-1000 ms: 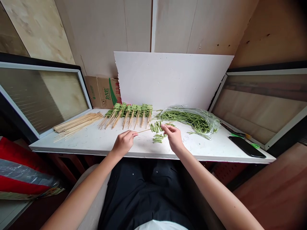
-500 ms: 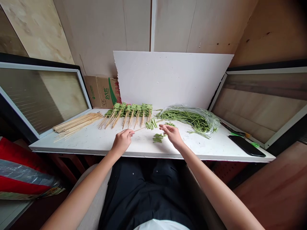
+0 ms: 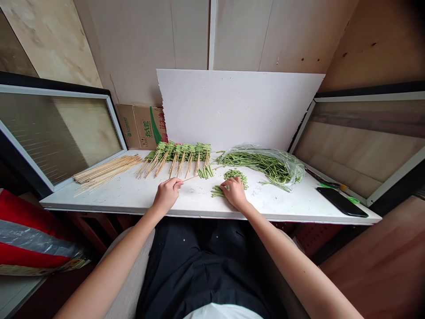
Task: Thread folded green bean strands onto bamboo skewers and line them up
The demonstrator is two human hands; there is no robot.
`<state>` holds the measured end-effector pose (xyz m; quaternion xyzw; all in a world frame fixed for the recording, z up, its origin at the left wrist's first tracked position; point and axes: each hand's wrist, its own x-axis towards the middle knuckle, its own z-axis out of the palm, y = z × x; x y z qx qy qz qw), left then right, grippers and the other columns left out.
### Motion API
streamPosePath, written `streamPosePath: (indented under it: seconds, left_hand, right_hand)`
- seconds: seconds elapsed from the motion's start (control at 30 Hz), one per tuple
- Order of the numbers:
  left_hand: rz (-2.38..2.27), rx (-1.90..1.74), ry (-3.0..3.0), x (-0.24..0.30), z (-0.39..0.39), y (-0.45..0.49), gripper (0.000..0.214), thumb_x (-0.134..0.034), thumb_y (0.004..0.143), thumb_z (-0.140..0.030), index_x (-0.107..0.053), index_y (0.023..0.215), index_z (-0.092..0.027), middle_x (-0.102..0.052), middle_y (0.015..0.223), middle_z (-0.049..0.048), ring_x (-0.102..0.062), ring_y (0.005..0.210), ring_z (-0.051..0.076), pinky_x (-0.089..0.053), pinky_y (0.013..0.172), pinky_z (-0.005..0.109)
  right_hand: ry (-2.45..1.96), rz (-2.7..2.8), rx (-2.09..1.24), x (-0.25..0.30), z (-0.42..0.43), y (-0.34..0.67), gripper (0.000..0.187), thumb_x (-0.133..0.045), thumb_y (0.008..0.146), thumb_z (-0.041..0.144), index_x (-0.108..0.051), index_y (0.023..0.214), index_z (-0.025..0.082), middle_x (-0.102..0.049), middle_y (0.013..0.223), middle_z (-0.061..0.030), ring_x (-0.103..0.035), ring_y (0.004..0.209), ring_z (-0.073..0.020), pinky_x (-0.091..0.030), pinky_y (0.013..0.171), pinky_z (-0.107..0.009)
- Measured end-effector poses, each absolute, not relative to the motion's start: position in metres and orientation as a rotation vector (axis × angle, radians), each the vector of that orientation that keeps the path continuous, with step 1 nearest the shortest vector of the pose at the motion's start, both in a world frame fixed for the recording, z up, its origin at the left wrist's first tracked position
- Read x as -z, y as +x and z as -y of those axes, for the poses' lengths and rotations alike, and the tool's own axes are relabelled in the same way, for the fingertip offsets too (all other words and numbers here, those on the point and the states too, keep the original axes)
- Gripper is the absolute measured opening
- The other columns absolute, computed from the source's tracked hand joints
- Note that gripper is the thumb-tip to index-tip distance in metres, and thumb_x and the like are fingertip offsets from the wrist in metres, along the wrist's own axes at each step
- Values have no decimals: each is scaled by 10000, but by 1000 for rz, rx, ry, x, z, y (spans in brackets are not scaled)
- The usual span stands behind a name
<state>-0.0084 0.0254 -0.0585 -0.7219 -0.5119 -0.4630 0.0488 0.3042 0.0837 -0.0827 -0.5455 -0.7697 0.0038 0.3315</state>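
My left hand [image 3: 168,193] is closed in a pinch around the bare end of a thin wooden skewer [image 3: 190,178]. Several short cut long bean pieces [image 3: 206,172] are threaded side by side on that skewer, above the table. My right hand [image 3: 235,193] rests low over a small row of cut bean pieces [image 3: 217,191], thumb and fingers drawn together on a piece at its right end; the fingertips partly hide it. Just behind that hand lies a heap of cut bean pieces [image 3: 237,174].
Finished bean skewers [image 3: 186,153] lie in stacks at the back, beside bare wooden skewers [image 3: 108,170] on the left. A clear plastic bag of whole long beans [image 3: 262,164] lies back right. A black phone [image 3: 341,202] and scissors [image 3: 322,178] sit on the white table [image 3: 282,206].
My right hand has come down from beside the skewer to the row of cut pieces. My left hand has shifted slightly left with the loaded skewer.
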Motion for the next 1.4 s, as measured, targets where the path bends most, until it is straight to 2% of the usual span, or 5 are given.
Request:
streamPosePath:
  seconds: [0.3, 0.5, 0.7, 1.0, 1.4]
  left_hand:
    - [1513, 1475, -2164, 61, -29, -16, 232, -519, 963, -244, -745, 918, -210, -782, 803, 41, -736, 740, 211, -555, 752, 301]
    - [1456, 1484, -2166, 61, -27, -15, 255, -502, 971, -246, -746, 903, -214, -789, 819, 39, -741, 744, 207, -561, 724, 303]
    - [1427, 1480, -2205, 60, -24, -10, 263, -494, 985, -246, -744, 909, -217, -795, 846, 39, -754, 785, 199, -571, 744, 293]
    - [1436, 1514, -2218, 60, -23, -8, 252, -506, 978, -242, -743, 896, -221, -792, 827, 37, -752, 772, 195, -577, 735, 284]
    - [1448, 1448, -2174, 57, -20, -8, 240, -499, 933, -159, -722, 865, -219, -786, 814, 27, -747, 765, 196, -560, 713, 280]
  right_hand:
    - [-906, 1331, -1035, 57, -99, 327, 505, -878, 745, 550, -778, 1111, 218, -787, 1097, -105, -716, 1014, -271, -551, 830, -375]
    - [-645, 1114, -1442, 37, -84, 328, 391, -934, 741, 438, -804, 1032, 212, -808, 1127, -92, -737, 1137, -246, -566, 1002, -339]
    - [-579, 1059, -1471, 33, -76, 323, 357, -960, 724, 405, -817, 997, 225, -822, 1128, -67, -718, 1238, -262, -536, 1141, -353]
    - [-572, 1052, -1505, 32, -72, 318, 361, -970, 722, 386, -805, 989, 206, -811, 1119, -84, -747, 1185, -264, -657, 942, -297]
    - [-622, 1023, -1432, 31, -72, 315, 360, -1008, 639, 377, -830, 883, 181, -835, 986, -89, -783, 1073, -256, -595, 1036, -343]
